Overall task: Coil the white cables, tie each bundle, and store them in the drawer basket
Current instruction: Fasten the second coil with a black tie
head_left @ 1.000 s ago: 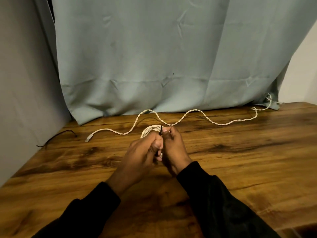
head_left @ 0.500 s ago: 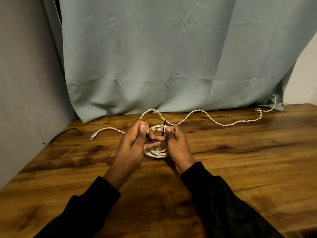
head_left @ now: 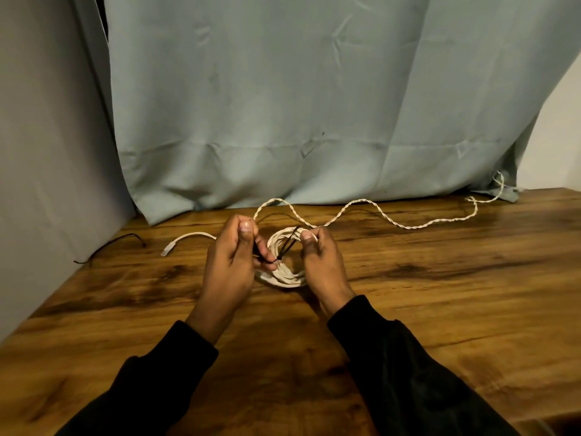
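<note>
Your left hand (head_left: 234,259) is curled, thumb up, fingertips pinching one end of the black tie (head_left: 284,250). Your right hand (head_left: 317,259) is curled too, thumb and forefinger pinched at the top of the white coil (head_left: 284,272), where the other end of the tie runs up. The coil sits between your two hands, low edge on or just above the wooden table (head_left: 440,294); can't tell if it touches.

The tie looks looped through the coil but not cinched, so judged step: tightening the tie on this bundle.

Risks:
- Tie is thin and dark; a loose pinch on your left side lets it slide out when you pull, and the loop undoes.
- Pull with the right pinch slack and the turns spring apart, so the coil fans open.
- Uneven pull could catch only some turns and leave others outside the loop.
- The twisted white cable (head_left: 393,221) lies just beyond your right fingertips and runs away to the right; its flat plug end (head_left: 188,239) lies beyond your left hand. Either could snag in the tie or drag along when you lift.
- A thin black wire (head_left: 110,247) lies well left of your left hand; unlikely to interfere.

No drawer basket in view, so storing is not started.
</note>
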